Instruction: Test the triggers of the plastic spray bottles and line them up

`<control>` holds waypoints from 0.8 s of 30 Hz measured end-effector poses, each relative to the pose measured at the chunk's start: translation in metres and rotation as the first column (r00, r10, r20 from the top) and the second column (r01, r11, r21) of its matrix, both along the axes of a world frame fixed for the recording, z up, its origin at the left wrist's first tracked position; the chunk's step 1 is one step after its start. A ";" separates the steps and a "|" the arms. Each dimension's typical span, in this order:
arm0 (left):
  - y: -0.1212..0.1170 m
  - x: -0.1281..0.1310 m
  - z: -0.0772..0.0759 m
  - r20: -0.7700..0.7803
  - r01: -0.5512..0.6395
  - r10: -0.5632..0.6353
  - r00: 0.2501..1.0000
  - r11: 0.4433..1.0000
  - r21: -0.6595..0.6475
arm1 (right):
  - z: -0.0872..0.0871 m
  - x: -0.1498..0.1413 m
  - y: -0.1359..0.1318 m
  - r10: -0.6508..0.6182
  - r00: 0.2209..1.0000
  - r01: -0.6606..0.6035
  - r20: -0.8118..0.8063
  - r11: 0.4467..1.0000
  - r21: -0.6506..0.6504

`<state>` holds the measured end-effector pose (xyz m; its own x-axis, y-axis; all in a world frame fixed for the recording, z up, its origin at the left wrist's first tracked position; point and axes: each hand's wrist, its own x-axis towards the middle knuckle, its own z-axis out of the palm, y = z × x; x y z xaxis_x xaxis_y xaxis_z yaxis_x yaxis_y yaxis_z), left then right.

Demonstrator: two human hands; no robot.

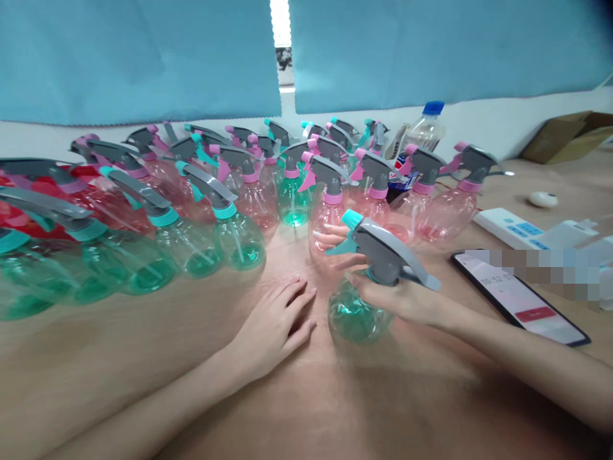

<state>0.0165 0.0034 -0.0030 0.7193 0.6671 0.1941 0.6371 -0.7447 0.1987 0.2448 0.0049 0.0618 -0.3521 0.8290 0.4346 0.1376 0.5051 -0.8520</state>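
Observation:
My right hand [407, 301] is around the neck and upper body of a green spray bottle [358, 319] with a grey and turquoise trigger head. Several of its fingertips show beyond the bottle, to the left of the trigger. The bottle looks upright, its nozzle turned left; I cannot tell whether its base touches the table. Flat on the table [230, 409], just left of that bottle, lies my left hand [275, 322], open and holding nothing. A pink spray bottle [330, 172] stands right behind the right hand's fingers. Nearest beyond the left hand is another green spray bottle [239, 239].
Several green and pink spray bottles crowd the left and back. On the right are a phone [517, 294] showing a timer, a white power strip [512, 228], a white earbud-like object [543, 199] and a cardboard box [560, 137]. A blue-capped bottle [425, 133] stands behind.

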 end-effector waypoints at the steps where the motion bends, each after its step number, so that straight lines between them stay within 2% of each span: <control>1: 0.000 0.000 0.000 -0.002 0.000 0.000 1.000 1.000 0.001 | -0.001 0.000 0.000 -0.003 1.000 0.003 0.001 1.000 0.003; 15: 0.000 0.000 0.000 0.032 0.003 -0.003 0.999 1.000 0.000 | -0.002 -0.001 -0.001 -0.038 0.999 0.036 -0.033 0.997 -0.064; 24: 0.001 -0.001 0.003 -0.004 0.002 -0.002 1.000 1.000 -0.008 | 0.002 0.000 0.000 -0.024 1.000 0.024 -0.020 0.999 -0.037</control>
